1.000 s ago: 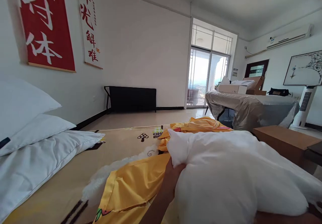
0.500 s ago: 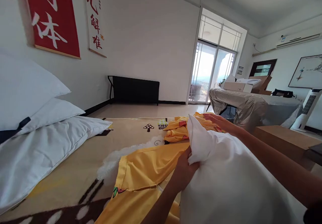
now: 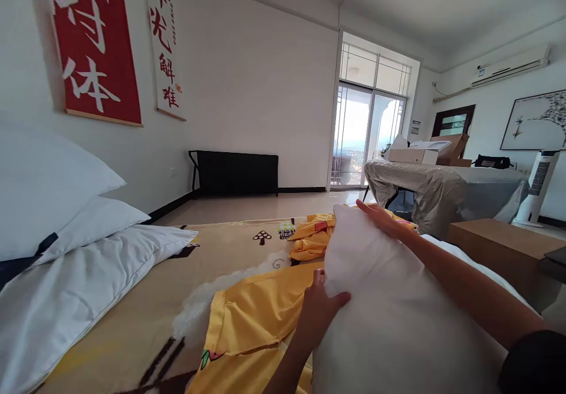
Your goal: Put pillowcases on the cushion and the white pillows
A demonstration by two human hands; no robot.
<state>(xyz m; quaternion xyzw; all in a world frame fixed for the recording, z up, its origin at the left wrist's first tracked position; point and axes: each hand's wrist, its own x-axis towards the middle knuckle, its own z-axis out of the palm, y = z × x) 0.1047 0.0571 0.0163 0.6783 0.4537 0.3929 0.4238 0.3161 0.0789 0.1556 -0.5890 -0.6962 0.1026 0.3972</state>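
A plump white pillow (image 3: pixel 398 317) stands tilted in front of me at the lower right. My left hand (image 3: pixel 321 302) grips its left edge, thumb on the near face and the other fingers partly hidden along the side. On the upper right edge lies my right hand (image 3: pixel 380 218), its fingers pressed against the pillow and partly out of sight behind it. A yellow satin pillowcase (image 3: pixel 254 308) with a small printed motif is spread flat beside my left hand. More crumpled yellow fabric (image 3: pixel 312 237) is bunched just beyond the pillow.
Several white pillows (image 3: pixel 110 276) are stacked on the left of the beige patterned blanket (image 3: pixel 221 240). A cardboard box (image 3: pixel 499 240) stands at the right, near a plastic-covered table (image 3: pixel 420 181). A black folded frame (image 3: pixel 239 173) leans by the far wall.
The pillow's bunched upper corner has smoothed out and the pillow stands more upright. My right hand has come onto its upper edge; my left hand has shifted slightly. The view has tilted up.
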